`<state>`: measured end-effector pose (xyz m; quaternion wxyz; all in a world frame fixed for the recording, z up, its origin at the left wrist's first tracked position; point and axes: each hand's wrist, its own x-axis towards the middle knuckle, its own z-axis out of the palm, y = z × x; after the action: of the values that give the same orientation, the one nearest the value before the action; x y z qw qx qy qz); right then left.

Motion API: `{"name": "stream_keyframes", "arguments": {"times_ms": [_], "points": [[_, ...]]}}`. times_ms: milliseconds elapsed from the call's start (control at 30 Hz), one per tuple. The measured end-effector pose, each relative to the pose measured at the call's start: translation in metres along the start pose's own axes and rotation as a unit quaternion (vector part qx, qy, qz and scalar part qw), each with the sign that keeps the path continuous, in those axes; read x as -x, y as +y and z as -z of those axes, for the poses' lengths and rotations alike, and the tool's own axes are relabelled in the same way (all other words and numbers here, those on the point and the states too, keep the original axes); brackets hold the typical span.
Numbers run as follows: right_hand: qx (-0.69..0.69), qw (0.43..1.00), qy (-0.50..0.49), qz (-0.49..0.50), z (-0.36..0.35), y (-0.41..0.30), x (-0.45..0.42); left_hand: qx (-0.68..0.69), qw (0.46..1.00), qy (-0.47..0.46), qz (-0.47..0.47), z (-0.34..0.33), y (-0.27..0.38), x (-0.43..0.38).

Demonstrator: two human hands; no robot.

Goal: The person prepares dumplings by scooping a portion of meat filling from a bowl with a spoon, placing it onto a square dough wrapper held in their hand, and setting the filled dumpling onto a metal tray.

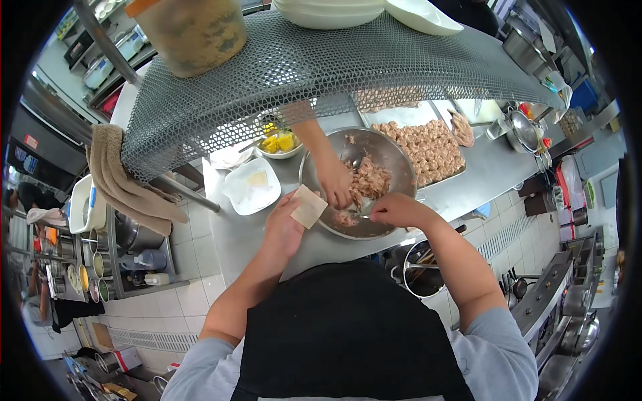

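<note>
My left hand (287, 220) holds a square dough wrapper (308, 207) at the left rim of a large steel bowl (321, 143). My right hand (396, 209) grips the handle of a metal utensil over the bowl's near side, with some minced meat filling (346, 218) at its far end. More meat filling (372, 181) lies in the bowl, where a spoon (357, 161) also rests. A co-worker's hand (336, 185) reaches into the bowl from the far side, beside my hands. A white square dish (252, 188) with a few wrappers (258, 178) stands left of the bowl.
A tray of shaped meat dumplings (426, 150) sits right of the bowl. Yellow corn pieces (278, 143) fill a bowl at the back left. Above hangs a shelf with a mesh mat (321, 65), a tub (193, 37) and white plates (331, 12). A pot (424, 268) stands below the table's near edge.
</note>
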<state>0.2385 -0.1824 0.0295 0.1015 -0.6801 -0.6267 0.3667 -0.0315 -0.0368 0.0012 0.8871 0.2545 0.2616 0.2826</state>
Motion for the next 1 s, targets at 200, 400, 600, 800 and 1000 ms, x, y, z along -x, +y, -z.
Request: {"name": "stream_keyframes", "arguments": {"times_ms": [200,400,600,800,1000], "points": [[-0.03,0.989,0.142,0.013,0.027,-0.042,0.03,0.041,0.998,-0.021,0.037,-0.008,0.001,0.0],[0.121,0.928,0.347,0.062,-0.014,-0.069,0.028,0.108,0.985,-0.017,0.137,-0.062,-0.003,-0.002],[0.195,0.888,0.415,-0.027,-0.013,-0.081,0.046,0.1,0.987,-0.001,0.128,-0.06,-0.011,-0.028],[0.274,0.866,0.419,-0.016,0.003,-0.087,0.048,0.063,0.991,-0.018,0.118,-0.067,-0.009,-0.034],[0.327,0.875,0.358,0.01,0.018,-0.085,0.048,0.012,0.996,-0.004,0.085,-0.062,-0.015,-0.047]]}}
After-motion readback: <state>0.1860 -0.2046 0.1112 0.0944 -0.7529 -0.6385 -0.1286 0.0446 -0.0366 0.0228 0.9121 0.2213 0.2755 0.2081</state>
